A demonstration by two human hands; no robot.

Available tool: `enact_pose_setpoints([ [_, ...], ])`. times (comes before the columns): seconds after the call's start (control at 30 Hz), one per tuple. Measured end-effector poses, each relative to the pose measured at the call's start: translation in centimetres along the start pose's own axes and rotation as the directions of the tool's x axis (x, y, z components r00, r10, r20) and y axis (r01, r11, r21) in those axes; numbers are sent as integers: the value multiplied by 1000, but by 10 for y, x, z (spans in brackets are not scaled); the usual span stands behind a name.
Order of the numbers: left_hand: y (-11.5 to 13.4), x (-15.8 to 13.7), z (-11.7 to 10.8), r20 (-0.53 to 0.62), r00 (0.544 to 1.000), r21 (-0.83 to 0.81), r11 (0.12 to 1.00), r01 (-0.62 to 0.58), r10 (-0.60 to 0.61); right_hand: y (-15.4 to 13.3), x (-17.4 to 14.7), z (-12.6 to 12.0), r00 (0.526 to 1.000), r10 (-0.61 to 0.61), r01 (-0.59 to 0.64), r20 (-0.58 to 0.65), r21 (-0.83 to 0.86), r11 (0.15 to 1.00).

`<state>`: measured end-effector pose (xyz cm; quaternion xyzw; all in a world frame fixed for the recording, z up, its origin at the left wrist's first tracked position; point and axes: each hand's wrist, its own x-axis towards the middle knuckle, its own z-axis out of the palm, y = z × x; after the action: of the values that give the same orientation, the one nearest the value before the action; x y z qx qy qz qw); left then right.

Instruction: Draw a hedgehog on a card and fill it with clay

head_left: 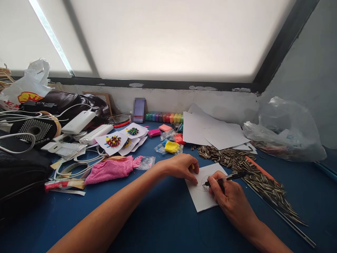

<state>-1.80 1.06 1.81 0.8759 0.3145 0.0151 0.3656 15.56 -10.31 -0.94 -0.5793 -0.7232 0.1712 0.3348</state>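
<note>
A small white sheet of paper [199,200] lies slightly turned on the blue table, with a round pen drawing of crossed lines on it. My right hand [231,196] grips a black pen [231,176], its tip on the drawing. Over the sheet's upper left edge, my left hand [184,167] has its fingers curled and its thumb down on the paper. A small yellow piece shows among those fingers, partly hidden; it looks like clay. Just beyond the right hand, a heap of striped sunflower seeds [229,157] spreads across the table.
White sheets [213,126] and a plastic bag [286,130] lie behind the seeds. Packs of coloured clay [171,147] sit mid-table, beside cards with seed decorations [113,141]. A pink cloth [110,170], cables, power banks [79,122] and a black bag [21,175] crowd the left.
</note>
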Motion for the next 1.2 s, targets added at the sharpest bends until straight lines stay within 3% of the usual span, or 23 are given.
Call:
enact_pose_setpoints([
  [0.67,0,1,1,-21,999,-23,999,-26,25,0,-1,-1,998,57,-57,25,33,998],
  [0.87,1,1,1,-137,991,-134,991,-25,7,0,4,-16,990,136,-136,-36,-7,991],
  [0.97,2,2,4,-224,974,-89,996,15,-35,4,10,-36,987,153,-157,-55,-74,985],
  [1.03,3,3,6,-257,965,-1,998,60,-58,8,14,-50,975,217,-218,-39,-292,931],
  [1.1,5,3,8,-256,963,69,992,103,-82,11,17,-63,950,312,-283,-23,-490,825],
  [1.2,8,2,8,-224,967,87,986,145,-122,16,21,-76,883,469,-343,16,-659,670],
])
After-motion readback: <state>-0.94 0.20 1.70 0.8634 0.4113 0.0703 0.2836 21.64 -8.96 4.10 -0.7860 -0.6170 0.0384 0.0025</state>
